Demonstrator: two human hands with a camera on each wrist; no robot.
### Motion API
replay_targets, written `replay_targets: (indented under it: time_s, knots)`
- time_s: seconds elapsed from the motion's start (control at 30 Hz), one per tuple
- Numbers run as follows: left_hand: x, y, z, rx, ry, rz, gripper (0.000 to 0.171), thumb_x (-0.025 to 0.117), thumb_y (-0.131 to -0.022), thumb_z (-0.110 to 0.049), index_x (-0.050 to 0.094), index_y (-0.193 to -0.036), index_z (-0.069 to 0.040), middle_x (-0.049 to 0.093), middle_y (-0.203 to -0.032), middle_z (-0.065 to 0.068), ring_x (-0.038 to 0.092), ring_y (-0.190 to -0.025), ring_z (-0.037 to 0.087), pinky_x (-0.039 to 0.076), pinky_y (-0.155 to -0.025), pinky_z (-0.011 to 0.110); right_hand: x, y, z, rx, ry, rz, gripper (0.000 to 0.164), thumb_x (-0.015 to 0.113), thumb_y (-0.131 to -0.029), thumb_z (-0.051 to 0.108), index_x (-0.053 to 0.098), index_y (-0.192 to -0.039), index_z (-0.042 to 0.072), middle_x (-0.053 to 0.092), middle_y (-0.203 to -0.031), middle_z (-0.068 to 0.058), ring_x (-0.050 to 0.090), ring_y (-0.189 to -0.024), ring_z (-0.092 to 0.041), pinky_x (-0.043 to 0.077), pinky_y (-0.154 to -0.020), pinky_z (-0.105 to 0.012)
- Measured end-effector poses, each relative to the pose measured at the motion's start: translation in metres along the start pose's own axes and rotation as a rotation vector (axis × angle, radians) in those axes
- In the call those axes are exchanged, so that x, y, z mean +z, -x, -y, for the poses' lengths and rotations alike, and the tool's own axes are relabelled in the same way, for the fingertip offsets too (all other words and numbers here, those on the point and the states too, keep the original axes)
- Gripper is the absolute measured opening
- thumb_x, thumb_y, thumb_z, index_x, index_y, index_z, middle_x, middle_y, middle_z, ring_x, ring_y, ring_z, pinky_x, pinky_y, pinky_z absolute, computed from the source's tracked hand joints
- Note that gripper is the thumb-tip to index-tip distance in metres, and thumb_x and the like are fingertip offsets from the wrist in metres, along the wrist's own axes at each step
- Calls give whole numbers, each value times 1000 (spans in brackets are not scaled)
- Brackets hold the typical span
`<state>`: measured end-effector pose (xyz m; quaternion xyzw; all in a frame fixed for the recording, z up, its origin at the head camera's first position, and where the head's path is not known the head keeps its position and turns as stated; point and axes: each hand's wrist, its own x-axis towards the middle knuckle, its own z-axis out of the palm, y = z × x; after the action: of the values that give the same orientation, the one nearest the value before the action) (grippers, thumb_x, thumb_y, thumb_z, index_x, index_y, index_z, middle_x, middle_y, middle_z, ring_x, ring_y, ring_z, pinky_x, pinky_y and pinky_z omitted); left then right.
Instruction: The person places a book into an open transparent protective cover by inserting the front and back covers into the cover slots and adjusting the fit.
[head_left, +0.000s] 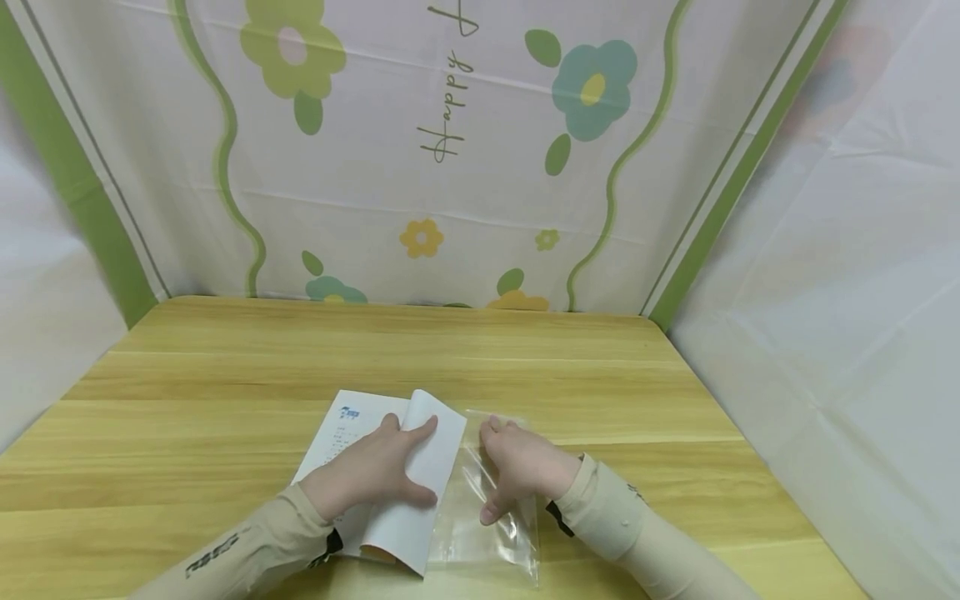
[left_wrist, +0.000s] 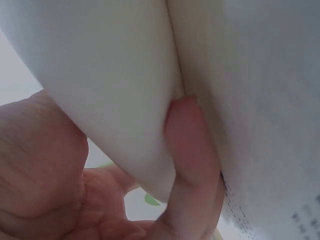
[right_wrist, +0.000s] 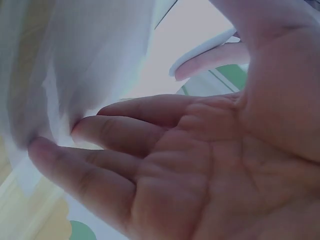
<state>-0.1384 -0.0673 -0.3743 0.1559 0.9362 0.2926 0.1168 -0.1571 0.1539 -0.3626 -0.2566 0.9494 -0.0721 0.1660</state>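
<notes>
A white booklet (head_left: 318,437) lies open near the front of the wooden table, with blue and dark print on its left page. My left hand (head_left: 375,471) grips its turned-up leaf (head_left: 431,458), which bends over to the right. In the left wrist view, a finger (left_wrist: 192,145) reaches in between the pages while the palm is on the other side of the leaf (left_wrist: 110,75). Right of the booklet a clear plastic sleeve (head_left: 480,550) spreads over the table. My right hand (head_left: 528,462) touches it with extended fingers (right_wrist: 85,170), the thumb held apart.
The wooden table (head_left: 420,350) reaches back to a white cloth (head_left: 480,192) with printed flowers and lettering. White cloth walls (head_left: 847,333) rise on both sides of the table. An orange edge shows beneath the booklet's lifted leaf.
</notes>
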Motion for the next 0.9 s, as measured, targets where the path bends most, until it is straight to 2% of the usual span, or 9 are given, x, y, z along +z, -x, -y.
replay_targets:
  time_s: [0.2,0.4,0.7,0.9]
  knots:
    - [0,1,-1,18,-16,2,101,92,-63,-40,45,-149,-15,46,-105,19,51,-64,22,44,-52,34,0,0,-1,-3,0,18,122,92,-58,43,30,-148,-9,27,-152,-29,29,-137,-47,25,-112,-50]
    - [4,-1,-2,30,-70,-18,102,91,-62,-47,46,-149,-17,47,-110,24,52,-65,23,44,-53,35,0,0,0,-21,74,38,118,89,-60,52,36,-147,-7,27,-152,-30,31,-136,-49,33,-108,-54]
    - [5,0,-3,37,-155,-23,101,88,-64,-52,46,-149,-18,46,-118,30,51,-63,24,43,-51,37,0,0,1,-66,92,21,115,90,-59,53,38,-149,2,42,-141,-22,41,-129,-46,49,-93,-53]
    - [6,-1,-4,39,-173,-21,99,85,-67,-55,45,-150,-19,46,-123,34,53,-65,26,46,-53,39,-1,0,2,-38,72,43,112,89,-62,52,38,-152,9,29,-152,-29,32,-134,-52,43,-96,-61]
